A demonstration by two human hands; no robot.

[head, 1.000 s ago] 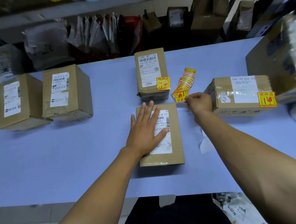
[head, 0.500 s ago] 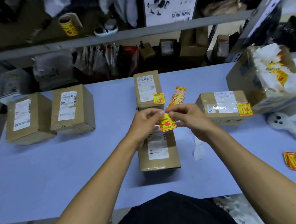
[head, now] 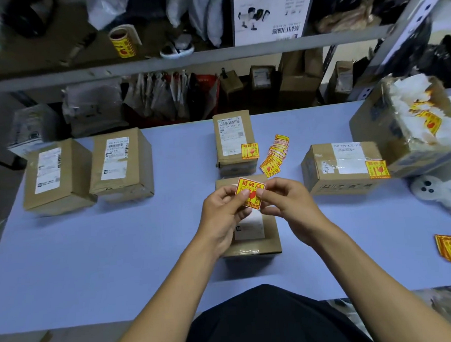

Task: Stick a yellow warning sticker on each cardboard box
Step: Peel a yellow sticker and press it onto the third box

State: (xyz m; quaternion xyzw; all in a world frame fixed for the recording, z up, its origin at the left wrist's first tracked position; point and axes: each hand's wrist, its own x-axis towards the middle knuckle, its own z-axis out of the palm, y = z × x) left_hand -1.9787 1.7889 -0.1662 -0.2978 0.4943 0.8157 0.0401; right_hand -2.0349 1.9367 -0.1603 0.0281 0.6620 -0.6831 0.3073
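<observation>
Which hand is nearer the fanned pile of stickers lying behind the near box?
Right. The right hand sits just in front of the fanned pile; the left hand is farther off to its left. Both pinch one sticker.

Bare table lying open lower left; two boxes blocking upper left; sticker pile and taped box crowding right.
</observation>
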